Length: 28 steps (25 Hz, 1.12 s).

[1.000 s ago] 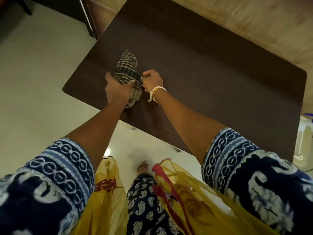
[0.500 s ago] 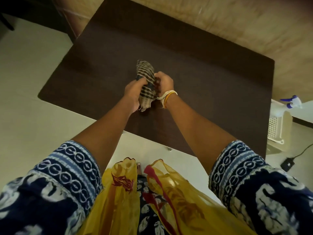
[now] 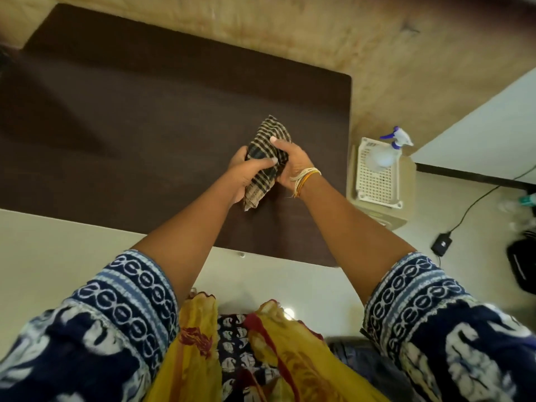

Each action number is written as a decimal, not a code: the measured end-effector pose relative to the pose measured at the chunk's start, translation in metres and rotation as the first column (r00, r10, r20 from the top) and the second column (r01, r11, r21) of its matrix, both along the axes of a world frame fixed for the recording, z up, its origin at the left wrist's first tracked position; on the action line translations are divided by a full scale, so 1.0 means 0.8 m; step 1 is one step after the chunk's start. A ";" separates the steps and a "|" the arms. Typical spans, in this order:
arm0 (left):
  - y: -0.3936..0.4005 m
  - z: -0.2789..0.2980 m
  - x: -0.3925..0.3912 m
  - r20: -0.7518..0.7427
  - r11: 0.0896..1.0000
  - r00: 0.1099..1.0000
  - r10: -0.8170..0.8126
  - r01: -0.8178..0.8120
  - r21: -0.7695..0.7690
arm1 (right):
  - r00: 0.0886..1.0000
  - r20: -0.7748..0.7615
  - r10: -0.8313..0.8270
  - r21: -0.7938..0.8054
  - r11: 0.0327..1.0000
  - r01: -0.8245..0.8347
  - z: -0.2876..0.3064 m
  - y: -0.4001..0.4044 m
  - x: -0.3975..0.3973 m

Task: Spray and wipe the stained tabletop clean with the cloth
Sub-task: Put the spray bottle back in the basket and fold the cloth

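Both hands, left hand point(image 3: 246, 169) and right hand point(image 3: 293, 162), hold the checked cloth point(image 3: 265, 158) bunched above the dark counter point(image 3: 145, 126), fingers closed around it. No stains show; wiping appears largely done. The spray bottle point(image 3: 388, 152) stands on a white basket point(image 3: 374, 181) beside the counter, over pale floor.

A plain room indoors, likely a home. A dark brown desk point(image 3: 145, 126) stands on pale floor tiles point(image 3: 58, 242). A white plastic basket point(image 3: 377, 181) and charger cable point(image 3: 470, 207) sit nearby.
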State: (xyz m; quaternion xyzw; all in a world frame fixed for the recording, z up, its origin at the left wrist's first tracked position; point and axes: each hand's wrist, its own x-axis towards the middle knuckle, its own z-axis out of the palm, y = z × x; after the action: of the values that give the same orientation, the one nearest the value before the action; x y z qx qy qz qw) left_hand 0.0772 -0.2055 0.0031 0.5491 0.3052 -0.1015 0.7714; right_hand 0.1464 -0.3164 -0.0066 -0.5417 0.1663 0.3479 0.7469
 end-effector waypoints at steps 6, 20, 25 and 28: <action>-0.141 0.000 0.064 -0.015 0.997 1.000 0.008 -0.009 -0.073 | 0.977 -0.052 -0.209 0.078 0.974 0.213 0.015 -0.169 0.032; -0.290 -0.037 0.220 -0.285 0.863 0.816 -0.503 0.492 -0.117 | 0.796 -0.163 -0.583 0.041 0.802 0.595 -0.041 -0.339 0.135; -0.347 -0.083 0.248 -0.302 0.899 0.849 -0.433 0.382 -0.212 | 0.778 -0.240 -0.581 -0.001 0.802 0.598 -0.078 -0.387 0.179; -0.373 -0.125 0.271 -0.321 0.954 0.901 -0.293 0.254 -0.156 | 0.781 -0.257 -0.569 -0.056 0.816 0.576 -0.111 -0.418 0.208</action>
State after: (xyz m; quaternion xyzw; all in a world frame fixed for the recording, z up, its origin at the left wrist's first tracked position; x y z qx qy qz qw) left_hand 0.2943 -0.5041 -0.0970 0.5171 0.3477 -0.3189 0.7142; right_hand 0.3127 -0.6505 -0.0955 -0.4054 0.4153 0.1754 0.7953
